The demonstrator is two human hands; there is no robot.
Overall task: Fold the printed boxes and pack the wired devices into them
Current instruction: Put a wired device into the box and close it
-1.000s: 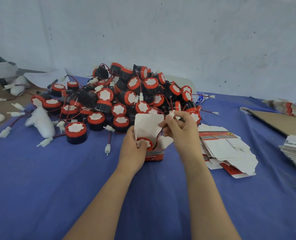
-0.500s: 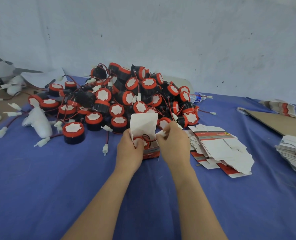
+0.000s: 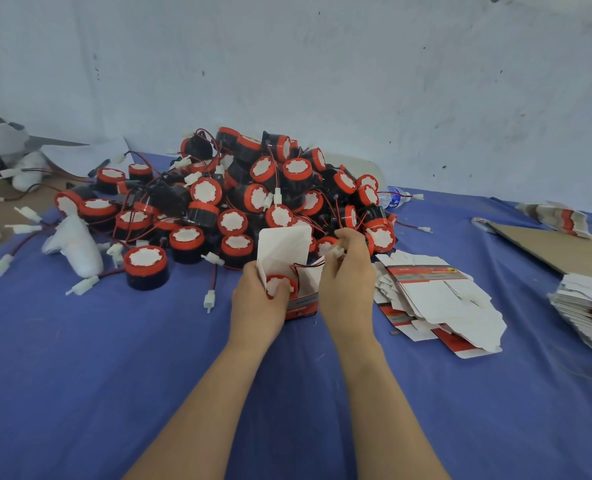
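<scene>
Clutching box (image 3: 301, 306) and device (image 3: 276, 286), left hand (image 3: 256, 308) curls; right hand (image 3: 351, 285) pinches connector (image 3: 336, 251); print unreadable.

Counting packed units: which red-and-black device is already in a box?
The device at the left hand, sitting in the open box; others lie loose in the pile.
</scene>
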